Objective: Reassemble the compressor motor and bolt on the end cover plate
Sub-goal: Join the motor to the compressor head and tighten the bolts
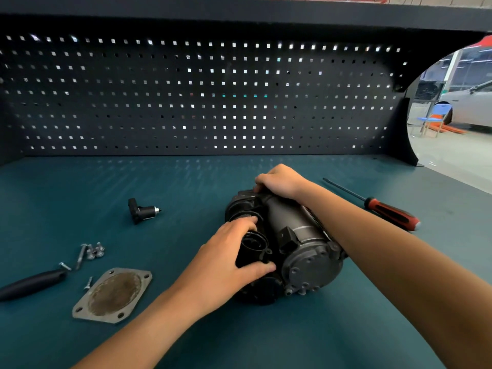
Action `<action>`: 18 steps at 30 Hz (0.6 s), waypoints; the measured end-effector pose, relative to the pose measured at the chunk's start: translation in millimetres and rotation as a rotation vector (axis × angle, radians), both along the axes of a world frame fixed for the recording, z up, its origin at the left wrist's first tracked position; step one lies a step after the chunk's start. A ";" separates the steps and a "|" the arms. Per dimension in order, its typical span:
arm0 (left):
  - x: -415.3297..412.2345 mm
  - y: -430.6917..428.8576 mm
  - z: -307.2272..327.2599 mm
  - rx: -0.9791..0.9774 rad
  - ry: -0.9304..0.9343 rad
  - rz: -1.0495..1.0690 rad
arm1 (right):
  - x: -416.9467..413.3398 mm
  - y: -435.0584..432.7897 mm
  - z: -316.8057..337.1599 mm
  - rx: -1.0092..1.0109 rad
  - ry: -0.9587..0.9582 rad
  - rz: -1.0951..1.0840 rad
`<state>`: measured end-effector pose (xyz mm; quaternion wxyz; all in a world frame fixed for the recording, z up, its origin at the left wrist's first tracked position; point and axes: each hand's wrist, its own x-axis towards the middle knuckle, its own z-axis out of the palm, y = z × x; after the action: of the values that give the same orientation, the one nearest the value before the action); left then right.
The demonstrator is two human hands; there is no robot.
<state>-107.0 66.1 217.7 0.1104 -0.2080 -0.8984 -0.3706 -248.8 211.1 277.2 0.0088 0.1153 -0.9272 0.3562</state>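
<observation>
head view: dark grey compressor motor [292, 243] on its side, round end cap nearest

Teal workbench [133, 182], black pegboard [202, 97]

Dark compressor motor [288, 217] lies sideways; grey cover plate [113, 295] flat near bolts [93, 251].

The teal bench [186, 182] carries the compressor motor [300, 227] at centre. The end cover plate [114, 294], loose bolts [91, 251], a black-handled tool [32, 284] and a small black fitting [142, 210] lie to its left, a red-and-black screwdriver [391, 211] to its right.
</observation>
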 end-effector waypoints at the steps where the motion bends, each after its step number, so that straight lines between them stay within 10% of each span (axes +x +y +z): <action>1: -0.3 1.3 -0.4 -0.004 0.002 0.006 | -0.2 1.4 -0.4 0.018 -0.007 0.005; 18: 1.3 4.2 1.4 -0.026 0.019 0.066 | 9.8 21.4 12.5 0.278 -0.135 0.329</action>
<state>-105.7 70.2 219.1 0.1285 -0.1832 -0.9084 -0.3531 -239.0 232.5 289.7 -0.1272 0.2409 -0.9347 0.2283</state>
